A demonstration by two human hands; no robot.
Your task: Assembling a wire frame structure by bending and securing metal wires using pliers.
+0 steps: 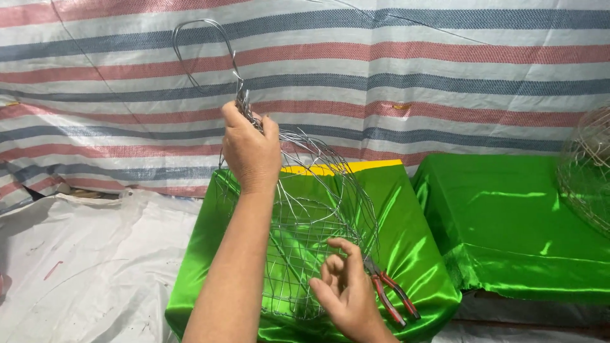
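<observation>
A silver wire basket (pixel 305 216) with a mesh base stands over a block covered in shiny green cloth (pixel 416 254). My left hand (pixel 250 151) is raised and grips the bundled wires at the basket's top, just below a twisted wire loop (pixel 203 54) that rises above it. My right hand (pixel 346 293) is lower, at the basket's near right side, fingers spread and touching the wires. Red-handled pliers (pixel 394 295) lie on the green cloth right beside my right hand.
A second green-covered block (pixel 508 222) sits to the right, with another wire basket (pixel 588 168) at the frame's right edge. A red, blue and white striped tarp (pixel 413 70) hangs behind. White plastic sheeting (pixel 82 267) covers the floor at left.
</observation>
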